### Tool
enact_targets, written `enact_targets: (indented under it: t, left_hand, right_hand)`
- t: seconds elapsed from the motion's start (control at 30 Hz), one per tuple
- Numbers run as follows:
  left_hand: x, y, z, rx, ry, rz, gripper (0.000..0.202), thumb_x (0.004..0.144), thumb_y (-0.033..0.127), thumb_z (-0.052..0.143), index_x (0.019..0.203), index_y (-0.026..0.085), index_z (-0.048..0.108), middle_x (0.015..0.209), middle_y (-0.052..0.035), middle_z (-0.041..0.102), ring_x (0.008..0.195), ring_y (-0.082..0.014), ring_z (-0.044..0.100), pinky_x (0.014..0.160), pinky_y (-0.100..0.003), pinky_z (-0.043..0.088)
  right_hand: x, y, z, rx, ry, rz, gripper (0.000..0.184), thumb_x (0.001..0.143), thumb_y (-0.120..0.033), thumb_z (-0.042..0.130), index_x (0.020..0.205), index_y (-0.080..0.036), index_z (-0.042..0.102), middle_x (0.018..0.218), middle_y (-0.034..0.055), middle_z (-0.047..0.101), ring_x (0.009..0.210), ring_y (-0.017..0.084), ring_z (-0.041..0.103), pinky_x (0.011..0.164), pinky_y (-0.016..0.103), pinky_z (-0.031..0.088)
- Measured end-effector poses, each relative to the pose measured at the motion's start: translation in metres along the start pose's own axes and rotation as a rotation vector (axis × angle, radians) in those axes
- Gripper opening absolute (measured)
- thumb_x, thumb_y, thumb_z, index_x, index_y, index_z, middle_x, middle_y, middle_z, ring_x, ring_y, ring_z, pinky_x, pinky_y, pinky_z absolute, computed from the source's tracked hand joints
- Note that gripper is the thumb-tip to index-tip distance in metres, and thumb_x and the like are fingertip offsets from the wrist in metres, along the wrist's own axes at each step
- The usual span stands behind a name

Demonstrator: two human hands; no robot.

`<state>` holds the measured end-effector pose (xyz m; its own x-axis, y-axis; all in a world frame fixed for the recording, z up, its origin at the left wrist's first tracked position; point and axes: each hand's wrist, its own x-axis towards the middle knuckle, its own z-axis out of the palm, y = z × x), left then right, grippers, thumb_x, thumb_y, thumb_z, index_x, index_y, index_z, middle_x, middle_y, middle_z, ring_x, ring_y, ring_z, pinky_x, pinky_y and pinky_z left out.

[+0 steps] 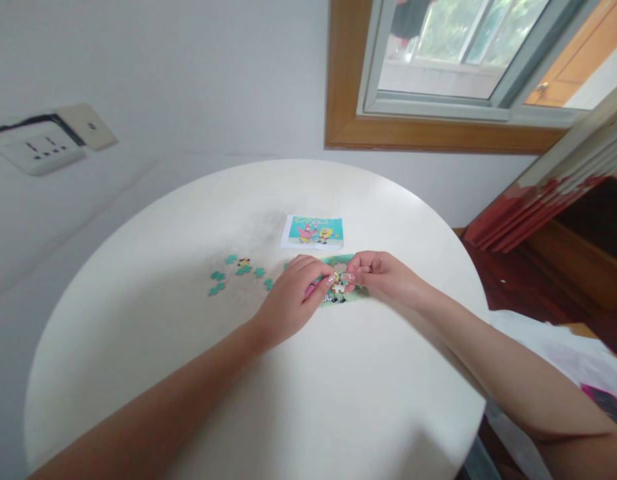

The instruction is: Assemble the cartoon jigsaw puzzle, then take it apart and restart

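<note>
My left hand (294, 295) and my right hand (375, 272) meet over a partly joined jigsaw puzzle (338, 293) on the round white table (338, 400). Both hands have their fingers curled and pinch small puzzle pieces at the puzzle's middle. The hands hide most of the puzzle. Several loose teal puzzle pieces (238, 270) lie just left of my left hand. A small picture card (313, 231) with cartoon figures lies flat behind the hands.
A white wall with a power socket (38, 152) rises behind the table on the left. A wood-framed window (438, 80) is at the upper right. Dark wooden floor and red-white slats (548, 200) lie to the right of the table's edge.
</note>
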<state>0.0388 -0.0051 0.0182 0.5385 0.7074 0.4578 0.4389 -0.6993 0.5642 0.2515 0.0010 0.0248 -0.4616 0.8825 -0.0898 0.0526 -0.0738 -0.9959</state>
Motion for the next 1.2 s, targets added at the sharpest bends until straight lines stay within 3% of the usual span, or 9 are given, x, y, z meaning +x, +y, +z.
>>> enact_targets:
  t: [0.27, 0.57, 0.83, 1.0, 1.2]
  left_hand:
    - [0.001, -0.002, 0.0, -0.005, 0.014, -0.05, 0.018, 0.094, 0.026, 0.044, 0.086, 0.019, 0.058, 0.09, -0.0053, 0.063, 0.093, -0.0207, 0.054, 0.087, -0.036, 0.043]
    - [0.002, -0.003, 0.003, -0.014, -0.013, -0.04, 0.017, 0.095, 0.026, 0.044, 0.089, 0.019, 0.059, 0.092, -0.0054, 0.063, 0.094, -0.0207, 0.054, 0.089, -0.036, 0.043]
    - [0.0, -0.002, 0.007, 0.086, -0.076, 0.021, 0.016, 0.093, 0.018, 0.045, 0.097, 0.019, 0.061, 0.098, -0.0055, 0.062, 0.1, -0.0212, 0.052, 0.093, -0.038, 0.042]
    - [-0.005, -0.004, 0.008, 0.207, -0.155, 0.082, 0.015, 0.09, 0.015, 0.052, 0.102, 0.018, 0.06, 0.105, -0.0062, 0.06, 0.108, -0.0233, 0.049, 0.098, -0.04, 0.04]
    - [-0.006, -0.001, 0.009, 0.235, -0.19, 0.101, 0.012, 0.088, 0.016, 0.055, 0.098, 0.02, 0.061, 0.103, -0.0057, 0.059, 0.107, -0.0239, 0.049, 0.097, -0.04, 0.041]
  right_hand:
    - [-0.002, -0.001, -0.005, -0.201, -0.058, -0.037, 0.029, 0.083, -0.044, 0.064, 0.085, -0.016, 0.068, 0.082, 0.0054, 0.073, 0.078, 0.016, 0.065, 0.078, 0.032, 0.05]
    - [-0.002, -0.007, -0.004, -0.571, 0.05, -0.209, 0.025, 0.087, -0.039, 0.058, 0.086, -0.018, 0.073, 0.078, 0.0036, 0.07, 0.071, 0.014, 0.056, 0.064, 0.026, 0.042]
    - [0.002, -0.001, -0.014, -0.778, 0.052, -0.381, 0.013, 0.083, -0.025, 0.061, 0.076, -0.019, 0.07, 0.077, 0.003, 0.067, 0.081, 0.017, 0.058, 0.086, 0.034, 0.041]
    - [0.003, 0.006, -0.019, -0.978, 0.082, -0.361, 0.009, 0.079, -0.019, 0.062, 0.076, -0.019, 0.071, 0.08, 0.0044, 0.067, 0.082, 0.018, 0.056, 0.085, 0.033, 0.038]
    - [0.005, 0.011, -0.014, -1.05, 0.09, -0.315, 0.009, 0.079, -0.021, 0.062, 0.079, -0.02, 0.071, 0.079, 0.0046, 0.063, 0.082, 0.019, 0.053, 0.081, 0.032, 0.037]
